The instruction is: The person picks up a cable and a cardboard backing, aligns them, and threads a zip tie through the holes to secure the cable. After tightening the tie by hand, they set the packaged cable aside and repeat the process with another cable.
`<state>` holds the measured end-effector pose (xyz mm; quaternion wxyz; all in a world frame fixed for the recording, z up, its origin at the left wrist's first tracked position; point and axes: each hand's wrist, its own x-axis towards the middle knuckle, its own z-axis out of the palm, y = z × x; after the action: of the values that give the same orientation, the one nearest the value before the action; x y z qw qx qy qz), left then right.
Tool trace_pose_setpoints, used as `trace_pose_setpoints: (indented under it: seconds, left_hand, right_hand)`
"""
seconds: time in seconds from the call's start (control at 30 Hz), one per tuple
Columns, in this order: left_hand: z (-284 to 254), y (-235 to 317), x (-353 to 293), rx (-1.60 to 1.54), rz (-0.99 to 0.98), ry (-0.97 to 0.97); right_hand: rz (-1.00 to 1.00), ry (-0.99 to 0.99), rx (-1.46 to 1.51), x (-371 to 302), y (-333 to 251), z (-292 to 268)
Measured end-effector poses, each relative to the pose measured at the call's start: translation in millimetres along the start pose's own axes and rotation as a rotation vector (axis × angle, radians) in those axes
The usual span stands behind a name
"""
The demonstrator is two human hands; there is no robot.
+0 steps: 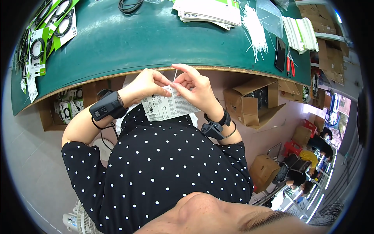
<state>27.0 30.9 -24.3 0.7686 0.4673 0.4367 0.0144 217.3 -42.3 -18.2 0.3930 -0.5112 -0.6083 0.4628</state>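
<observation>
Holding a printed card (167,108) and white cable tie (175,75) just off frame centre toward ten o'clock, with left hand (147,85) and right hand (198,89) part-curled and meeting; impossible to tell which grips which. Judged midway on this card, with carded cables (37,51) at ten o'clock on the green tabletop (117,43) looking done, flat cards (210,13) at twelve and loose ties (255,35) at one seemingly unused. Hidden: the card's far face, the tie's lower end.

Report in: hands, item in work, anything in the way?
Bare left hand, bare right hand: close together at thin white plastic strip, grip unclear. Printed white flat card: partly covered by hands. Wood-edged green table: beyond hands; no obstruction seen.
</observation>
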Motion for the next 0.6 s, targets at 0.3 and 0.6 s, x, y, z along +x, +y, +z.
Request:
trace_pose_setpoints:
  seconds: [0.3,0.6]
  left_hand:
    - [-1.4,-5.8,3.2,-0.009,0.011,0.003]
    - [-0.6,-0.9,-1.6,-0.015,0.006,-0.019]
  right_hand:
    - [-0.392,0.065,-0.242,6.9,3.4,-0.6]
    - [-0.356,0.018,-0.409,4.6,1.8,-4.2]
